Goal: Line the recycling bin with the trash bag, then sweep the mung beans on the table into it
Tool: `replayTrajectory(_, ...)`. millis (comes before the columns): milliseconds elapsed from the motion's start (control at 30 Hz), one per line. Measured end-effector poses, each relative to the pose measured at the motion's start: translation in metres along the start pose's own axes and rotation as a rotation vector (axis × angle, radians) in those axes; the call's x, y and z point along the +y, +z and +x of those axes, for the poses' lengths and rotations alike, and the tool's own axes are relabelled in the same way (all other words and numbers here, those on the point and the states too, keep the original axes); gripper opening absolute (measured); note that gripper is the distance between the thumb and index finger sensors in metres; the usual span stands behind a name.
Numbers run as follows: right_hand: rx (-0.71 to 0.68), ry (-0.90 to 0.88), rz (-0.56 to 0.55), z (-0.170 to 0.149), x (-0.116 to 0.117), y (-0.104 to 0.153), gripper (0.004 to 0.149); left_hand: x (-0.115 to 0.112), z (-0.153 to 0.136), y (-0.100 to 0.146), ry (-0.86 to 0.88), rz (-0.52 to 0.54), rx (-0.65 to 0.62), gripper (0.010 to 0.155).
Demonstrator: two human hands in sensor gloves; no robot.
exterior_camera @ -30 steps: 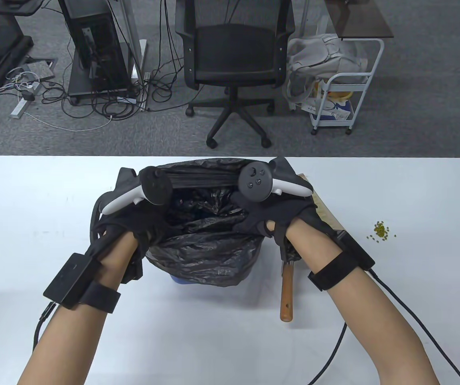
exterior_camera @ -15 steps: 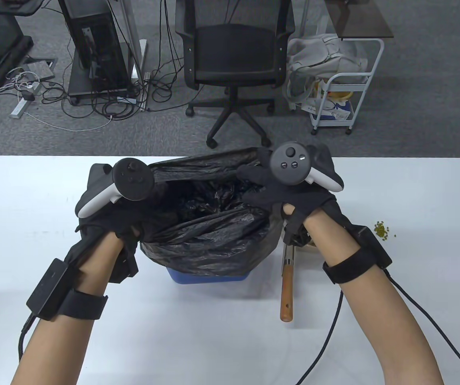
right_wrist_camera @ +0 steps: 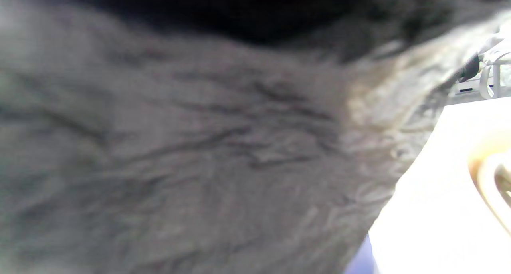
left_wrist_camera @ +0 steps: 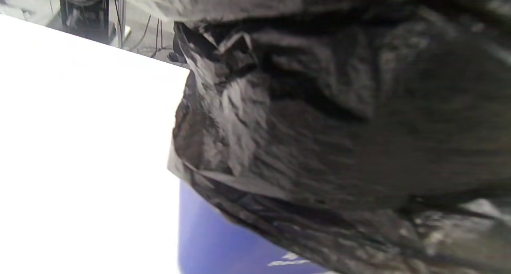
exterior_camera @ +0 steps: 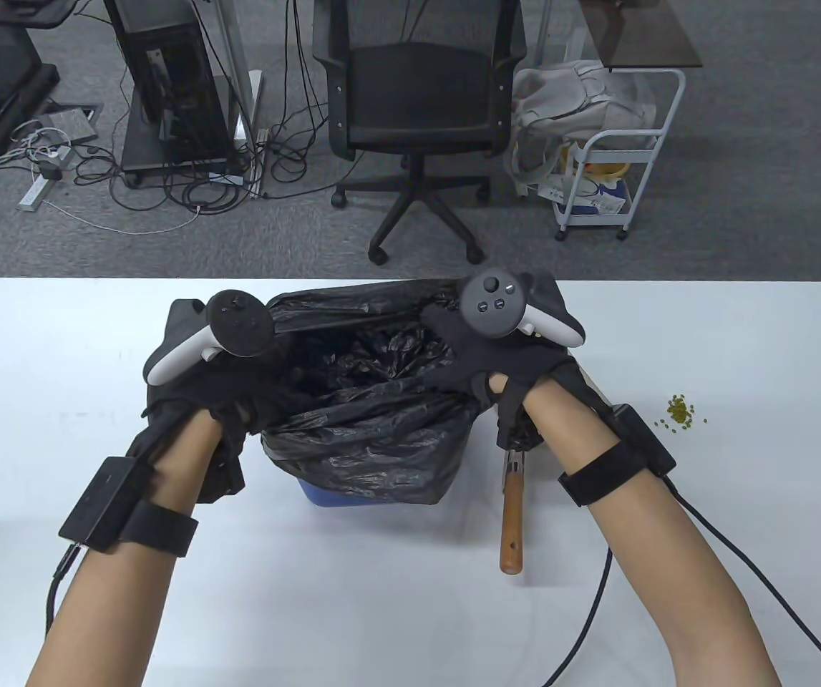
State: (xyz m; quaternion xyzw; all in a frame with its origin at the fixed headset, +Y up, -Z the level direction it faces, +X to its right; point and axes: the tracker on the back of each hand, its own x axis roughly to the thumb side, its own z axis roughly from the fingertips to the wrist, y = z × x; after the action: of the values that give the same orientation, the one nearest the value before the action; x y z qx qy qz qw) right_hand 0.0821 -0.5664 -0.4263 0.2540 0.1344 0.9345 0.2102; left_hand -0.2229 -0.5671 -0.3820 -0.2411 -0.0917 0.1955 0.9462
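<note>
Drawn slightly inward and lower since a moment ago, both hands, left hand (exterior_camera: pixel 199 383) and right hand (exterior_camera: pixel 507 358), gripping trash bag (exterior_camera: pixel 374 429) edges, stretching its mouth over blue recycling bin (exterior_camera: pixel 328 495) rim.

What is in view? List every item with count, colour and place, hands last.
trash bag: one, black, draped over the bin's rim at table centre
recycling bin: one, blue, under the bag, only its near lower edge showing
mung beans: small pile, green, on the table right of the bin
brush handle: one, brown wood, on the table right of the bin, its head hidden under the right hand
table: one, white
office chair: one, black, beyond the table
cart: one, white, on the floor at right, a pale bag on top
left hand: black glove, grips the bag's left edge
right hand: black glove, grips the bag's right edge
</note>
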Motion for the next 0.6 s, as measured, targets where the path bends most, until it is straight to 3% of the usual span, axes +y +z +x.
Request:
replayTrajectory(167, -0.014, 0.003, 0.013, 0.001, -0.002, 0.004, 0.09, -0.002, -0.005, 0.0, 0.067, 0.019, -0.032, 0.092)
replayTrajectory(233, -0.042, -0.001, -0.03, 0.003, -0.007, 0.01, 0.088, -0.002, -0.005, 0.0, 0.067, 0.034, -0.032, 0.089)
replayTrajectory(433, -0.159, -0.078, -0.183, 0.012, -0.035, 0.045, 0.083, -0.002, -0.006, 0.002, 0.059, 0.063, -0.027, 0.084)
replayTrajectory(600, -0.246, -0.117, -0.235, 0.008, -0.044, 0.075, 0.081, -0.003, -0.006, 0.002, 0.061, 0.066, -0.027, 0.083)
